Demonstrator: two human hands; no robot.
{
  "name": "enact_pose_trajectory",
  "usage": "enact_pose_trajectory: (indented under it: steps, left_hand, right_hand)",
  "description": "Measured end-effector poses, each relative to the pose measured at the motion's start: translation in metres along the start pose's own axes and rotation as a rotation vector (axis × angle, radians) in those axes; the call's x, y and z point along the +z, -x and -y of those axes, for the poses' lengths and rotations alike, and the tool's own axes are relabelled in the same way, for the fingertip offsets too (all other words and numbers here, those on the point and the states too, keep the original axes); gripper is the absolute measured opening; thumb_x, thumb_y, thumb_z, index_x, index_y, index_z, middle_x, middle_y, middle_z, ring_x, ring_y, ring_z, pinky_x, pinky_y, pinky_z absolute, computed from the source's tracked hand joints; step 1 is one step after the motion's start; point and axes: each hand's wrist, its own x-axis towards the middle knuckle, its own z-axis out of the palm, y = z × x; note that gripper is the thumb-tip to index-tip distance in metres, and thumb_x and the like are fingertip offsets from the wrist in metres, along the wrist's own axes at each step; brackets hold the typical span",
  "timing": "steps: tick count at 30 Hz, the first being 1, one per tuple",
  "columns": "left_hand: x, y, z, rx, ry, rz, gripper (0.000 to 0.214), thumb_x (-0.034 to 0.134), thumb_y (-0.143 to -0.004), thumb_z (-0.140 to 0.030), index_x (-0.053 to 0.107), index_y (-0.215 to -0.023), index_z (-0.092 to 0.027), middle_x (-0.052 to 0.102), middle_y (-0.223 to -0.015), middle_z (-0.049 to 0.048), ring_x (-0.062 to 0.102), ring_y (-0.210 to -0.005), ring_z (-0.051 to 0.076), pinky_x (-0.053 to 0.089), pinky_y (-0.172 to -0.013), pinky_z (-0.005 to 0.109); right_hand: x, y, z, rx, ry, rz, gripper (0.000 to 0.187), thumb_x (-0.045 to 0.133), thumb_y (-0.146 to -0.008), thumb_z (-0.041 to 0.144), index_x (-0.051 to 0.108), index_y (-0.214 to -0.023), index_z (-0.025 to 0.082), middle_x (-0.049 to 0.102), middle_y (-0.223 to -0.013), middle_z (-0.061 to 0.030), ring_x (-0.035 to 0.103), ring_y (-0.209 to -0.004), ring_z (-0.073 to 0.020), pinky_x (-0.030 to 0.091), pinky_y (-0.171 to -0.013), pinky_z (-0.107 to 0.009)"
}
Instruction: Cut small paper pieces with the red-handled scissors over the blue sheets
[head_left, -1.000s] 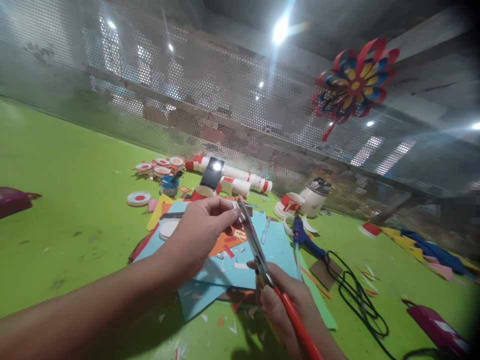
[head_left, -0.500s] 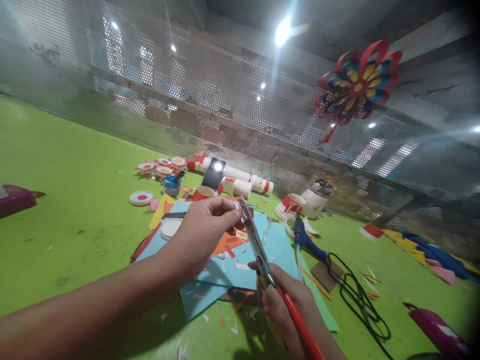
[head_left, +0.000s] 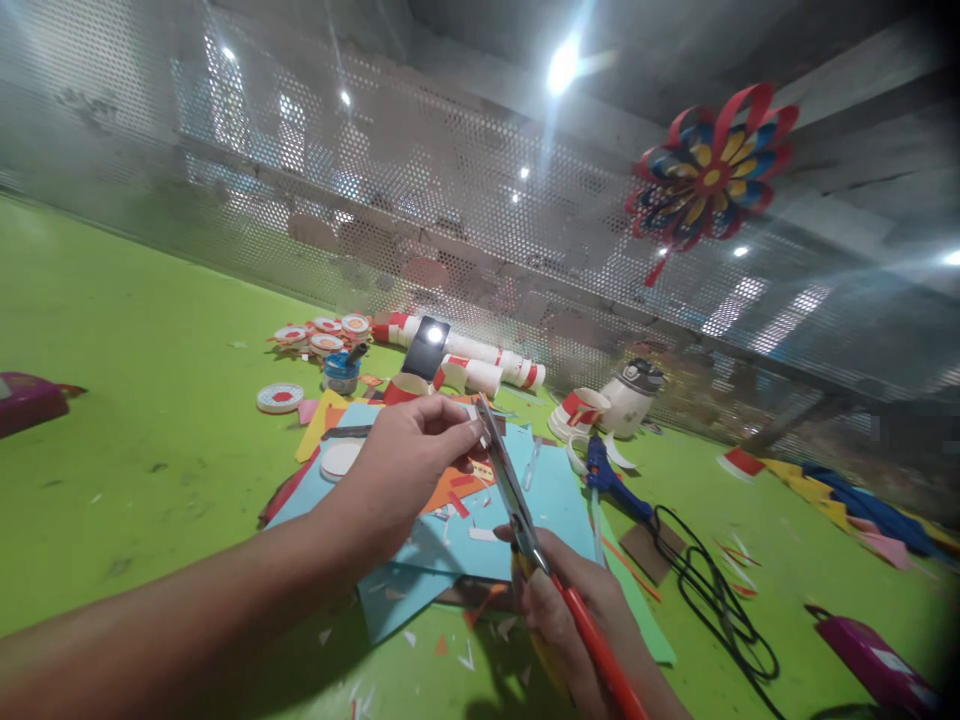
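Note:
My left hand [head_left: 409, 462] is raised over a pile of coloured paper sheets [head_left: 480, 505], its fingers pinched on a small pale paper piece right at the scissor blades. My right hand [head_left: 574, 605] grips red-handled scissors [head_left: 525, 525], whose blades point up and away and meet the pinched piece near the left fingertips. Small paper offcuts lie scattered on the blue sheet and on the green table [head_left: 150, 400] below both hands.
A blue glue gun [head_left: 611, 480] with a black cord [head_left: 712, 600] lies to the right. Red-and-white paper cups [head_left: 480, 365], round discs [head_left: 322, 335], a small jar [head_left: 340, 370] and a white pot [head_left: 628, 395] stand behind. A perforated metal screen [head_left: 375, 200] carries a paper flower [head_left: 709, 170].
Almost nothing differs; both hands hold the same pose, with the scissors and pinched piece shifting only slightly.

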Motion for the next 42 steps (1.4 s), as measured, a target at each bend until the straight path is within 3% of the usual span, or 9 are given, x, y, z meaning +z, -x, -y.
enact_pose_trajectory:
  steps: [9,20,25,37,42]
  left_hand:
    - [-0.001,0.0,0.0,-0.018,-0.006,-0.017,0.015,0.065,-0.074,-0.028,0.063,-0.068,-0.015,0.062,-0.067,0.0024,0.057,-0.065,0.013,0.044,-0.066,0.028]
    - [-0.001,0.0,0.001,-0.016,0.029,0.015,0.013,0.063,-0.076,-0.026,0.063,-0.07,-0.014,0.064,-0.071,0.0033,0.057,-0.068,0.013,0.044,-0.069,0.029]
    - [-0.001,0.0,0.001,-0.014,0.046,0.003,0.013,0.064,-0.075,-0.026,0.064,-0.069,-0.015,0.063,-0.069,0.0028,0.056,-0.066,0.013,0.044,-0.069,0.028]
    - [0.001,0.0,0.001,-0.024,0.079,0.0,0.016,0.066,-0.074,-0.028,0.063,-0.067,-0.015,0.064,-0.069,0.0036,0.058,-0.066,0.013,0.045,-0.07,0.028]
    - [-0.002,0.001,-0.002,-0.034,0.026,-0.009,0.017,0.065,-0.075,-0.03,0.063,-0.07,-0.014,0.062,-0.071,0.0037,0.057,-0.068,0.014,0.045,-0.069,0.029]
  right_hand:
    - [-0.003,0.0,0.007,-0.055,0.035,-0.011,0.05,0.036,-0.09,0.059,0.062,-0.101,0.018,0.051,-0.066,0.0005,0.045,-0.056,-0.0137,0.037,-0.052,-0.024]
    - [-0.003,-0.001,0.007,-0.064,0.011,-0.002,0.048,0.038,-0.091,0.057,0.064,-0.1,0.017,0.046,-0.061,0.0023,0.044,-0.053,-0.0127,0.041,-0.054,-0.024]
    - [-0.003,-0.001,0.001,-0.028,0.006,0.013,0.055,0.036,-0.088,0.062,0.063,-0.102,0.016,0.043,-0.058,0.0028,0.042,-0.052,-0.0133,0.037,-0.048,-0.023]
    - [0.002,0.002,-0.001,-0.017,0.002,-0.039,0.049,0.037,-0.089,0.059,0.061,-0.099,0.016,0.035,-0.054,0.0055,0.034,-0.047,-0.0111,0.028,-0.043,-0.023]
    - [0.0,0.002,0.0,0.017,0.046,-0.08,0.051,0.039,-0.089,0.058,0.061,-0.101,0.015,0.043,-0.058,0.0036,0.039,-0.05,-0.0117,0.032,-0.047,-0.024]
